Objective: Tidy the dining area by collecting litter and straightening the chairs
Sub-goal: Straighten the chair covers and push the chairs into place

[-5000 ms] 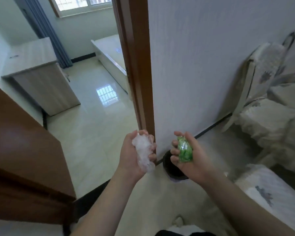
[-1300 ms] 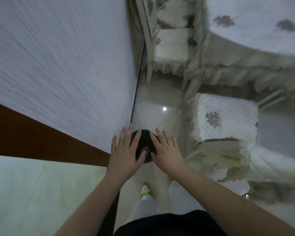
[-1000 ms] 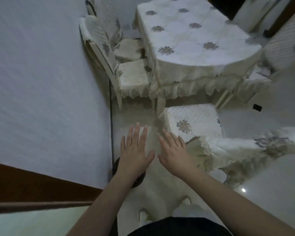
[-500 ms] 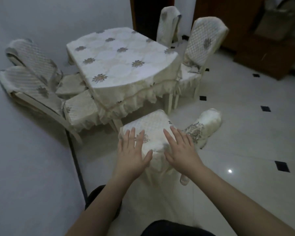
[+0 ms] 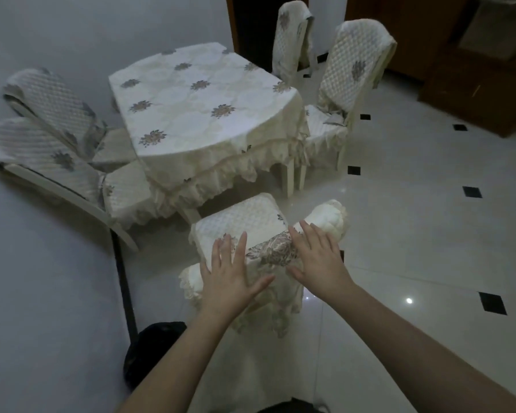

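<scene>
A cream quilted chair [image 5: 251, 222] stands just in front of me, its back towards me and its seat facing the covered dining table [image 5: 203, 114]. My left hand [image 5: 228, 275] and my right hand [image 5: 316, 257] are both flat with straight, spread fingers over the top of this chair's padded back; whether they touch it I cannot tell. Neither hand holds anything. A black waste bin [image 5: 149, 356] stands on the floor by my left forearm, next to the wall.
Two chairs [image 5: 57, 153] sit at the table's left side, backs against the white wall. Two more chairs [image 5: 349, 84] stand at the far right of the table. Dark wooden furniture [image 5: 474, 70] fills the back right. Glossy tiled floor [image 5: 414, 228] spreads to the right.
Five seconds ago my hands held a white wad and a green wrapper near the bin; both hands are now bare. My view swung from the bin to the table, and my hands now hover over the nearest chair's back.
</scene>
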Available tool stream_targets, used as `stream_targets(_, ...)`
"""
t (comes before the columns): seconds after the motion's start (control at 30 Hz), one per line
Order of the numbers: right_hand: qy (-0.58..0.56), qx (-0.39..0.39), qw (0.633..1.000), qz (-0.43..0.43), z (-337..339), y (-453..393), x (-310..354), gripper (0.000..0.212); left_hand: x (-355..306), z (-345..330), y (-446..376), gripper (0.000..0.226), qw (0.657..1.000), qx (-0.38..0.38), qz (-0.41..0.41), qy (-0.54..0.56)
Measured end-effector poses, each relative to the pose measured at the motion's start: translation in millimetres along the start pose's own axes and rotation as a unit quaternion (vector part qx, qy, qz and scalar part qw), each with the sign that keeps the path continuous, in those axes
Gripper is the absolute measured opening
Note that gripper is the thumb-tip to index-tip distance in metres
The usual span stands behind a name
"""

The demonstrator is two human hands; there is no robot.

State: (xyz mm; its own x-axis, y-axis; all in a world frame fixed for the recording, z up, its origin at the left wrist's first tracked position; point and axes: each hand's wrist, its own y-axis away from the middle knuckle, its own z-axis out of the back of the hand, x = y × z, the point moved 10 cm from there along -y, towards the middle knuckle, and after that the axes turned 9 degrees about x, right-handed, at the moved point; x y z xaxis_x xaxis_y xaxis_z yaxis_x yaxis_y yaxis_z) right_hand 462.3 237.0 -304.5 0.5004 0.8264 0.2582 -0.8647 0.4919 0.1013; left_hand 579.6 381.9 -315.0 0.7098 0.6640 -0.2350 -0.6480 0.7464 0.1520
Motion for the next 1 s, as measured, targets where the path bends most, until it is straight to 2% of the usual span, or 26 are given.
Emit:
stream_targets(0.2, -0.001, 0.017, 1.000, 0.024, -6.6, -31.9, -2.6, 0.086, 18.5, -12.2, -4.0, 0.112, 0.999, 0.011, 0.048, -0.012)
stream_targets(0.47, 0.047, 0.039, 0.996, 0.059, -25.2, -61.3, 3.7, 0.075, 41.8, -24.9, -24.1, 0.116, 0.998, 0.036, 0.052, 0.001)
stream_targets(0.57, 0.051, 0.053, 0.995, 0.068, -26.9, -67.9, 1.8, 0.070, 44.6, -27.5, -32.8, 0.105, 0.999, 0.032, 0.023, -0.027)
stream_targets(0.67, 0.042, 0.051, 0.996, 0.066, -24.4, -76.7, -7.3, 0.067, 43.9, -25.6, -39.4, 0.080, 0.999, -0.012, -0.021, -0.029)
stream_targets(0.8, 0.061, 0.041, 0.996, 0.050, -18.3, -89.1, -21.8, 0.049, 39.9, -18.2, -45.6, 0.048, 0.996, -0.050, -0.062, -0.035)
stream_targets(0.9, 0.040, 0.081, 0.991, 0.097, -23.9, -97.7, -28.9, 0.055, 37.3, -18.1, -49.6, 0.043, 0.994, -0.040, -0.095, -0.047)
stream_targets(1.0, 0.018, 0.107, 0.990, 0.086, -18.0, -107.7, -58.1, 0.058, 31.8, -15.3, -51.8, 0.042, 0.989, -0.043, -0.129, -0.054)
